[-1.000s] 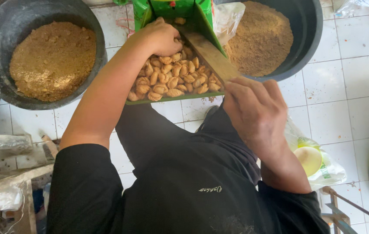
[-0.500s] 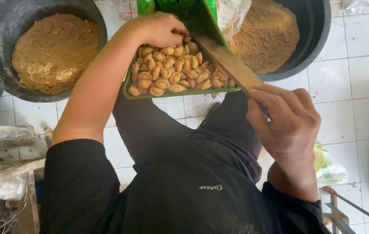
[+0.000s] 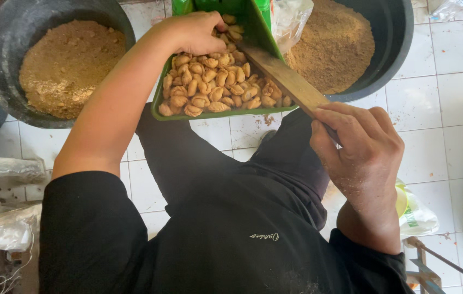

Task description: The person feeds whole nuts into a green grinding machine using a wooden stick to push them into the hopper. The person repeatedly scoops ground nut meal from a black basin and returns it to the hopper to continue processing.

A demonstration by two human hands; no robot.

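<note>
Down on the white tiled floor (image 3: 449, 109), two big dark tubs flank the person's knees: the left tub (image 3: 2, 60) holds a mound of brown crumb, and the right tub (image 3: 394, 49) holds a deeper heap of the same stuff, with a crumpled clear bag (image 3: 291, 22) lying against its near edge. Between them the green tray (image 3: 215, 114) is held above the lap, heaped with small pale folded pastries (image 3: 215, 90). Compared with a second ago the tray sits a little higher and further left, and the pastries have bunched toward its near rim, so the heap looks to be being herded into one end.

The left hand (image 3: 196, 32) is closed over the tray's far left edge, fingers curled down among the pastries. The right hand (image 3: 362, 149) is clamped around the near end of a flat wooden paddle (image 3: 286, 81), whose blade runs up and left into the tray beside the pile; this hand has dropped lower and nearer the body than it was, drawing the paddle back.

Little stands in the way between the tubs: only the person's own dark trousers (image 3: 231, 163) under the tray. Off to the right, a small bag with something yellow in it (image 3: 414, 209) lies behind the right wrist, and crumpled plastic (image 3: 2, 228) sits at the left edge, both well apart from the tray.
</note>
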